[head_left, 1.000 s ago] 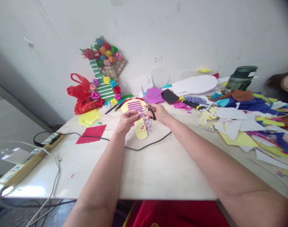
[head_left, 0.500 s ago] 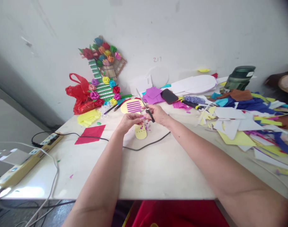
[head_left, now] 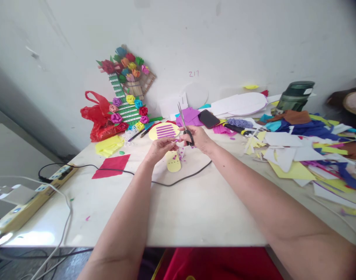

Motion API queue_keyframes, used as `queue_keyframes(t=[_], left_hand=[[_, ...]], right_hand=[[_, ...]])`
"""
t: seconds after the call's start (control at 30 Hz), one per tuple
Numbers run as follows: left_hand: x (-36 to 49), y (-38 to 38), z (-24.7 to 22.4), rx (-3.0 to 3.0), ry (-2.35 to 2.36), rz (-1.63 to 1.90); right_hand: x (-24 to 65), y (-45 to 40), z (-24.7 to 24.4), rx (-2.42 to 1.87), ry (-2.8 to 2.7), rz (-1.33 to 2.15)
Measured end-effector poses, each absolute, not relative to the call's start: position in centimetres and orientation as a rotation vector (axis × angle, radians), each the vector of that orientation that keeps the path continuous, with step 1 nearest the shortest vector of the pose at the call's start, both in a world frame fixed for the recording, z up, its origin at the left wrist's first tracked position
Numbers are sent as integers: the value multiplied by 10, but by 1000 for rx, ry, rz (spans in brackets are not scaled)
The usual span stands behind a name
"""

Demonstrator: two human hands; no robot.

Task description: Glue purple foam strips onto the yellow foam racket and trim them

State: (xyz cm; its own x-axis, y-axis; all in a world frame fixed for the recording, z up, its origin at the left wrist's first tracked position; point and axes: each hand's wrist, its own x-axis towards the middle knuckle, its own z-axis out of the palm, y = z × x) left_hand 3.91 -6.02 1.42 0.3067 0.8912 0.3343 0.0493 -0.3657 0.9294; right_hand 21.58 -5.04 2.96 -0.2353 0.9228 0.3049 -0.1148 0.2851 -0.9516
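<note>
My right hand (head_left: 197,138) is closed round the black handles of a pair of scissors (head_left: 182,116), whose blades point up and away, slightly parted. Close beside it, my left hand (head_left: 162,149) pinches a small purple paper piece (head_left: 176,141) at its fingertips. Behind the hands lies a yellow oval card (head_left: 152,133) with purple strips (head_left: 166,131) across it. A yellow rounded card (head_left: 174,165) with a row of small dark marks sits below the fingers. Tiny purple scraps (head_left: 182,154) are scattered on and next to it.
A black cable (head_left: 172,184) crosses the table in front of the hands. Red paper (head_left: 111,166) lies left, near a power strip (head_left: 34,202). Purple sheets (head_left: 189,117) and a phone (head_left: 208,118) are behind. Paper offcuts (head_left: 285,139) and a dark green bottle (head_left: 296,96) fill the right.
The scissors have swung more upright and a little to the right, and their blades now show slightly parted. My left hand stays almost in place with the purple piece.
</note>
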Motion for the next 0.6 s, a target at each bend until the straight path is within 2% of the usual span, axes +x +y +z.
queue_keyframes(t=[0.17, 0.33, 0.47, 0.6], left_hand=[[40, -57, 10, 1681, 857, 1224], [37, -50, 7, 1984, 979, 1349], [32, -44, 5, 2193, 895, 1448], [32, -42, 1, 2124, 987, 1458]], right_hand=[[216, -50, 28, -766, -1478, 1203], [216, -54, 31, -719, -1535, 1207], [217, -53, 31, -665, -1595, 1197], [219, -48, 29, -731, -1644, 1129]])
